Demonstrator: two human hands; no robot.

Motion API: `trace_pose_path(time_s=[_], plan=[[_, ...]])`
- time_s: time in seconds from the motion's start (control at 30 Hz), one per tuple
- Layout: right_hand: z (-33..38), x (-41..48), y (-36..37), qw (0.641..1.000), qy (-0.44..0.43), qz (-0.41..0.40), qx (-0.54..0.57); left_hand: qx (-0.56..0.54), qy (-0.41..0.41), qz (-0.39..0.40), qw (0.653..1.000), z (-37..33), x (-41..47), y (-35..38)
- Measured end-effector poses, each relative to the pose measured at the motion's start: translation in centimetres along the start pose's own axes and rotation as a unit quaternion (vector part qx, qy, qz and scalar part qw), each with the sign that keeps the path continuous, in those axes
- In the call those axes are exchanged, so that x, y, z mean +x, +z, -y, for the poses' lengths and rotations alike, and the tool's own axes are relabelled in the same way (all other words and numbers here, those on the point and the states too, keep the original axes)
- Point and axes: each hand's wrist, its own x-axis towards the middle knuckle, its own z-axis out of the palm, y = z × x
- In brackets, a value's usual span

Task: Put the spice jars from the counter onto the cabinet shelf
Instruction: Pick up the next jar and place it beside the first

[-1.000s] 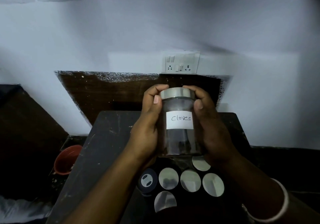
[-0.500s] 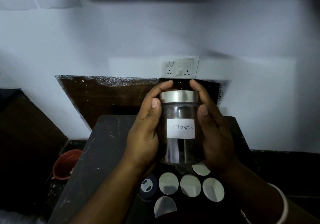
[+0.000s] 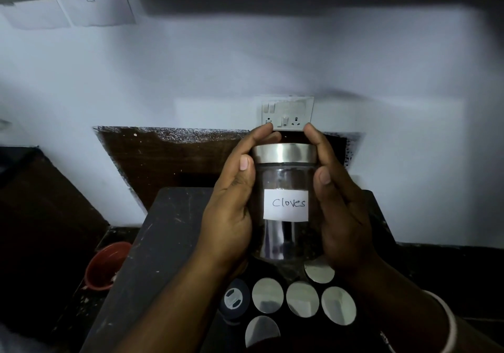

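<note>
Left hand and right hand clasp the cloves jar upright above the counter, fingers wrapped around its sides for steadiness; remaining jars wait below.

white wall, switch plate, dim light

cloves jar upright between left hand and right hand, above lidded jars clustered on tabletop, socket plate on wall behind, bowl left of tabletop
</note>
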Motion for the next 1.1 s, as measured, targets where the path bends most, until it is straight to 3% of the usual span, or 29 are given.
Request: trace_pose_path(time_s=[0.37, 0.5, 0.77, 0.93, 1.0, 1.1], plan=[[0.4, -0.1, 0.8, 1.0, -0.023, -0.003, -0.011, 0.002, 0.026, -0.008, 1.0, -0.9, -0.3, -0.3], [0.9, 0.8, 1.2, 0.998, -0.025, 0.007, -0.064, 0.039, 0.047, -0.006, 0.998, -1.9, 0.3, -0.6], [7.3, 10.1, 3.3, 0.97, -0.108, 0.064, -0.208, 0.223, 0.236, 0.002, 0.946, -9.6, 8.5, -2.0], [10.9, 21.9, 6.3, 0.964, -0.14, 0.09, -0.209, 0.282, 0.306, -0.028, 0.909, -15.6, 19.1, -5.5], [11.0, 27.3, 7.6, 0.952, -0.145, 0.074, -0.26, 0.375, 0.303, -0.101, 0.87, -16.7, 23.6, -8.0], [10.2, 34.8, 9.3, 0.94, -0.124, 0.057, -0.312, 0.657, 0.234, -0.169, 0.696, -16.6, 28.5, -13.1]])
